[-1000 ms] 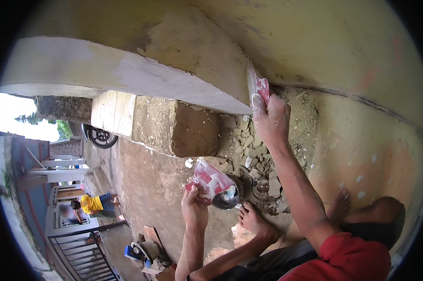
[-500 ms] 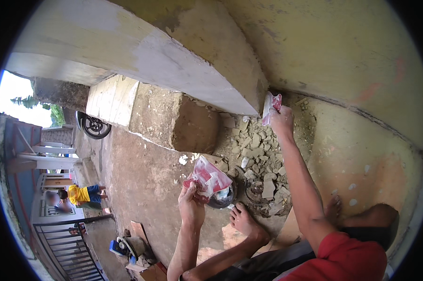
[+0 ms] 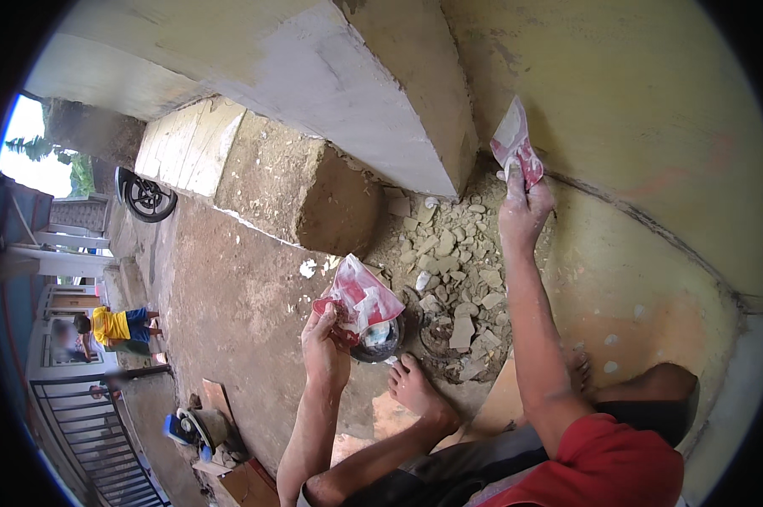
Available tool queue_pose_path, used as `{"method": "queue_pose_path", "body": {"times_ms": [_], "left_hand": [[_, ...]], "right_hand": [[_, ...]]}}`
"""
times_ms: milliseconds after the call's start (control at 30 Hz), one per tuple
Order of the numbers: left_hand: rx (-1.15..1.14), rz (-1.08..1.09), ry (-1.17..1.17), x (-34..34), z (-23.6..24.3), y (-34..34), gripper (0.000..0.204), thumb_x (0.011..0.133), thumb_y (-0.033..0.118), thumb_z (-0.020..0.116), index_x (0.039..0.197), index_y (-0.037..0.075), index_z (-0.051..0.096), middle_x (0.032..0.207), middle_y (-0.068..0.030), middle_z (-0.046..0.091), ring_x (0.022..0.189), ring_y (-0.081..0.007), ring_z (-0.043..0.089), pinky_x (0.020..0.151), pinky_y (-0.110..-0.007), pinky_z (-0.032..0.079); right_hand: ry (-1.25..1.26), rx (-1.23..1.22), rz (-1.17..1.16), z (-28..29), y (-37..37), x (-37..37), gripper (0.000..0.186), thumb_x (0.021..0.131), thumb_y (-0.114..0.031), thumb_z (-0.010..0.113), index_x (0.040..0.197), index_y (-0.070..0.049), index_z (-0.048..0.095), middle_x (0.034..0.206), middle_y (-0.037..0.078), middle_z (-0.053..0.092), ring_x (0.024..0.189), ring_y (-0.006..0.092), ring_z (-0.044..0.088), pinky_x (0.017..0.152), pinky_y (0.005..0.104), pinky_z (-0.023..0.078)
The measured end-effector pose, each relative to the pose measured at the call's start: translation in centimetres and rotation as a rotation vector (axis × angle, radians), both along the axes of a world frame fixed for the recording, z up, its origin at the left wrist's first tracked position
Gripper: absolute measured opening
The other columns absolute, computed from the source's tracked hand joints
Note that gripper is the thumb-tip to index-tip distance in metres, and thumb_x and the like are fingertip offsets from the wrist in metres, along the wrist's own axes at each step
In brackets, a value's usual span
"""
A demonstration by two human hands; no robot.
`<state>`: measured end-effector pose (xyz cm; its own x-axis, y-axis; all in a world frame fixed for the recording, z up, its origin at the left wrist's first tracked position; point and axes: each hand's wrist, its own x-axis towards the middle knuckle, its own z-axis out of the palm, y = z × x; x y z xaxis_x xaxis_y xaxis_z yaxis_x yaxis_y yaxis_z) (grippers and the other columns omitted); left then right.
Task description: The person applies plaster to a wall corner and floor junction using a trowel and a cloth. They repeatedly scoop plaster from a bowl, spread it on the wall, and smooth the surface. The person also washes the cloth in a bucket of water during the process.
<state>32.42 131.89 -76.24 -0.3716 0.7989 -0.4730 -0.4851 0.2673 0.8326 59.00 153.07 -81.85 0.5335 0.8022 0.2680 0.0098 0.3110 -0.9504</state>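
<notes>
My left hand (image 3: 324, 359) is closed on a red, flat putty spreader (image 3: 371, 294) with white putty smeared over its face. It is held above a dark round container (image 3: 373, 351) that has whitish stuff inside. My right hand (image 3: 525, 215) grips a second red putty spreader (image 3: 514, 139), its blade pointing up and coated in white. This one is close to the yellowish wall (image 3: 635, 101), beside the corner of the pillar (image 3: 356, 93). Part of the pillar's face carries a pale white coat. Whether the right spreader touches the wall, I cannot tell.
Broken rubble (image 3: 457, 262) lies on the ground between my hands and the pillar's base. A low block (image 3: 330, 203) juts out there. My bare foot (image 3: 419, 393) is by the container. Farther left are a person in yellow (image 3: 111, 325), a wheel (image 3: 149, 198) and a metal gate (image 3: 102, 439).
My right hand has raised its spreader from the pillar's lower corner up beside the wall, blade turned upward. My left hand still holds its spreader over the container. The whole view has shifted slightly.
</notes>
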Motion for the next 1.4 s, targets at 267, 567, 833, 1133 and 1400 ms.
{"method": "queue_pose_path", "body": {"times_ms": [267, 567, 833, 1133, 1400], "left_hand": [[-0.08, 0.036, 0.018, 1.1, -0.3, 0.0, 0.026, 0.106, 0.012, 0.05, 0.128, 0.002, 0.059, 0.112, -0.005, 0.069, 0.095, -0.0149, 0.068, 0.076, -0.03, 0.054], [-0.035, 0.036, 0.017, 1.9, 1.5, 2.3, 0.021, 0.106, 0.012, 0.051, 0.121, 0.001, 0.062, 0.103, -0.0064, 0.071, 0.082, -0.014, 0.068, 0.071, -0.03, 0.055], [0.102, -0.001, -0.031, 1.1, 1.4, 2.5, 0.029, 0.106, 0.011, 0.05, 0.133, 0.0, 0.057, 0.116, -0.0077, 0.068, 0.1, -0.017, 0.068, 0.085, -0.032, 0.057], [0.436, 0.058, 0.107, 3.8, 2.2, 6.9, 0.043, 0.109, 0.016, 0.051, 0.15, 0.004, 0.045, 0.131, -0.0081, 0.064, 0.11, -0.0155, 0.064, 0.092, -0.031, 0.052], [0.494, -0.204, 0.671, 6.5, -0.5, 5.5, 0.041, 0.105, 0.001, 0.05, 0.146, -0.004, 0.051, 0.142, -0.0141, 0.06, 0.13, -0.0174, 0.055, 0.111, -0.032, 0.041]], "right_hand": [[-0.231, -0.122, 0.07, -9.5, -4.6, -8.1, 0.025, 0.101, -0.011, 0.058, 0.122, 0.0, 0.067, 0.11, 0.021, 0.07, 0.103, 0.0203, 0.067, 0.086, 0.0322, 0.052], [-0.203, -0.595, 0.098, -8.5, 1.6, -3.4, 0.027, 0.087, -0.016, 0.061, 0.079, 0.007, 0.071, 0.071, 0.023, 0.069, 0.066, 0.0347, 0.069, 0.066, 0.0451, 0.051], [0.359, -0.214, 0.395, 9.9, -4.0, -0.9, 0.014, 0.096, -0.009, 0.064, 0.094, 0.003, 0.071, 0.084, 0.005, 0.069, 0.071, 0.014, 0.063, 0.059, 0.0321, 0.049], [1.073, -0.671, 0.47, 3.7, -12.7, -6.1, 0.014, 0.095, -0.011, 0.066, 0.107, -0.005, 0.068, 0.104, 0.005, 0.07, 0.091, 0.0187, 0.069, 0.071, 0.0377, 0.058], [1.252, -0.742, 0.518, 2.5, -13.0, -6.9, 0.014, 0.098, -0.015, 0.059, 0.106, -0.009, 0.069, 0.096, 0.003, 0.072, 0.087, 0.0168, 0.068, 0.068, 0.0319, 0.056]]}}
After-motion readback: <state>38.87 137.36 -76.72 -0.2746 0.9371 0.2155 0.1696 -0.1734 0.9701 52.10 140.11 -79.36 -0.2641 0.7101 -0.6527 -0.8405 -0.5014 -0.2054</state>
